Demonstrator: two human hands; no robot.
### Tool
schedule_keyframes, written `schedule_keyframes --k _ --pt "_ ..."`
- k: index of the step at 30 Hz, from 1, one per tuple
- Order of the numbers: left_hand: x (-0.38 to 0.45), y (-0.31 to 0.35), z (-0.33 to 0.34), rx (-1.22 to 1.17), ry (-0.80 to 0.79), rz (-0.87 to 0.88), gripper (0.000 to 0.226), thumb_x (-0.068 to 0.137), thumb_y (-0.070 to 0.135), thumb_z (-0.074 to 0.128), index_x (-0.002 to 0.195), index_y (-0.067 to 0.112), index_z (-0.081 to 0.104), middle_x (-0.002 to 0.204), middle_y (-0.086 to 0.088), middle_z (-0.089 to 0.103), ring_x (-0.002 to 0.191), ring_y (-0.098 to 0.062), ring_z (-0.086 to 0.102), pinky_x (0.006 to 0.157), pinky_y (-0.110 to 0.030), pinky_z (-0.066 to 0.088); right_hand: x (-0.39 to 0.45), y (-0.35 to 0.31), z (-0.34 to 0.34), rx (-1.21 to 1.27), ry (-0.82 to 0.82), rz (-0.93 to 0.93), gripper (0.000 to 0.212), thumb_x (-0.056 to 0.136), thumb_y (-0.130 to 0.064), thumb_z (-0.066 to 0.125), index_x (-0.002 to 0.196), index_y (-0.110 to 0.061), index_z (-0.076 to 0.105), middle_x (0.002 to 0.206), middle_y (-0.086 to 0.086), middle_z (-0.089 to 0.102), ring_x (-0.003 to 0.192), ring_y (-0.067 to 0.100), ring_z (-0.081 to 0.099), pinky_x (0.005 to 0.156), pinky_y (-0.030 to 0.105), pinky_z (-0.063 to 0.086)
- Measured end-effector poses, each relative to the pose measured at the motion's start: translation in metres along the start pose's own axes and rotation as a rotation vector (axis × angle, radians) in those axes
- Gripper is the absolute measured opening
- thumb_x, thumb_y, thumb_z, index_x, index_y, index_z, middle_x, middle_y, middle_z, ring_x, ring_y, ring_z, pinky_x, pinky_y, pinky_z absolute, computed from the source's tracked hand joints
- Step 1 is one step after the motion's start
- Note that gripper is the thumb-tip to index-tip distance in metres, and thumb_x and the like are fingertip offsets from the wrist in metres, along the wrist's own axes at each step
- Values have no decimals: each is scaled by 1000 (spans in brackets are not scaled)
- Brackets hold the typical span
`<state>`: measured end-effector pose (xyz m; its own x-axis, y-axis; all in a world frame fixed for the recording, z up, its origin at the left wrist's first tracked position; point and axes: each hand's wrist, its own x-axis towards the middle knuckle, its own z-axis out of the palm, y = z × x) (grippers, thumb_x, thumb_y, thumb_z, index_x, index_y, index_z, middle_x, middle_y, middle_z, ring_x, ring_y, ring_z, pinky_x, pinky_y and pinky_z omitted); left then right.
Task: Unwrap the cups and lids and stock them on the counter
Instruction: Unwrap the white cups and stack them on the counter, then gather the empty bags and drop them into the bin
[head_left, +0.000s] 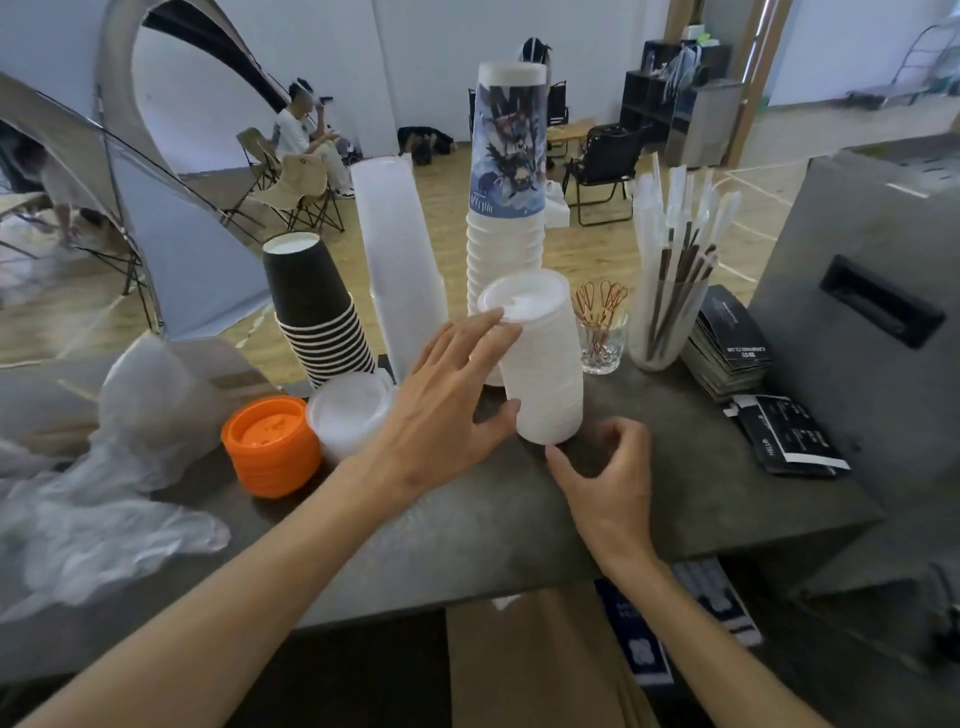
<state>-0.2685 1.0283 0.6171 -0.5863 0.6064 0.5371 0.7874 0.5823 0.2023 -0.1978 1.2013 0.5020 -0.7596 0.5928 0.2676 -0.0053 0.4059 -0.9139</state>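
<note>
A tall stack of white lids (545, 374) stands slightly tilted in the middle of the grey counter (467, 530). My left hand (441, 405) lies against its left side, straight fingers at the top rim and thumb lower down. My right hand (608, 483) hovers just below the stack's base with loosely curled fingers, holding nothing. Behind stand upside-down black paper cups (311, 306), a tall column of clear cups (400, 260) and white cups with a printed one on top (506, 208). Orange lids (270, 441) and a short pile of white lids (348, 415) sit at the left.
Crumpled clear plastic wrap (93, 509) covers the counter's left end. A jar of straws (670, 312), a small glass of clips (602, 338) and black cards (727, 348) stand at the right, beside a large grey box (883, 312). A person sits on a chair in the room beyond.
</note>
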Motion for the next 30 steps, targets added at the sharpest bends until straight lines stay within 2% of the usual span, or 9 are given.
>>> schedule_keyframes --k 3,5,11,16,18,20,22,27,30 --pt "-33 -4 -18 -29 153 -28 64 88 20 69 146 11 44 154 -10 37 142 -21 35 119 -41 29 -28 -17 1 -39 -13 -116 35 80 -27 80 83 -19 46 83 -3 47 76 13 48 70 28 44" --pt "-56 -12 -33 -51 236 -71 54 86 15 69 137 10 53 146 -9 46 134 -22 45 113 -37 36 -47 -34 12 -50 -100 -235 32 83 -23 78 76 -19 46 77 -5 47 72 12 47 66 22 41" --pt "-167 -60 -92 43 176 -133 30 85 12 71 114 14 67 125 -2 60 118 -16 55 100 -33 44 -120 -111 89 -74 -381 -495 18 86 -31 69 84 -21 55 82 -9 52 75 8 53 68 23 48" --pt "-264 -116 -167 169 112 -358 23 87 19 68 110 17 68 111 3 62 98 -14 60 87 -31 50 -184 -178 182 -168 -565 -503 12 90 -28 67 98 -21 61 95 -8 57 83 9 57 76 35 53" --pt "-291 -138 -189 193 62 -436 25 88 19 68 113 18 65 114 2 60 97 -18 62 85 -30 49 -199 -198 224 -293 -643 -479 32 91 -36 63 120 -23 60 116 -5 56 101 15 59 87 40 53" --pt "-310 -156 -201 191 3 -474 28 89 20 67 117 19 64 117 1 60 98 -22 63 84 -31 48 -206 -210 261 -462 -738 -437 57 91 -42 61 143 -26 45 139 1 46 119 26 56 97 45 50" --pt "-326 -167 -205 176 -36 -489 33 92 21 64 124 22 61 122 2 56 99 -22 61 84 -29 45 -212 -210 286 -596 -801 -417 61 92 -39 60 148 -26 39 146 9 42 125 33 53 99 46 48" --pt "-345 -184 -195 -26 -130 -532 63 93 14 60 149 27 33 144 3 36 118 -19 56 92 -22 44 -236 -194 290 -596 -678 -401 23 92 -17 59 114 -18 60 114 7 58 102 30 61 83 42 51" --pt "-334 -195 -192 -321 -185 -578 94 90 17 68 158 34 7 157 8 19 126 -21 51 104 -37 49 -245 -194 268 -499 -528 -518 14 85 -19 67 91 -18 55 93 1 55 80 21 58 69 36 51"
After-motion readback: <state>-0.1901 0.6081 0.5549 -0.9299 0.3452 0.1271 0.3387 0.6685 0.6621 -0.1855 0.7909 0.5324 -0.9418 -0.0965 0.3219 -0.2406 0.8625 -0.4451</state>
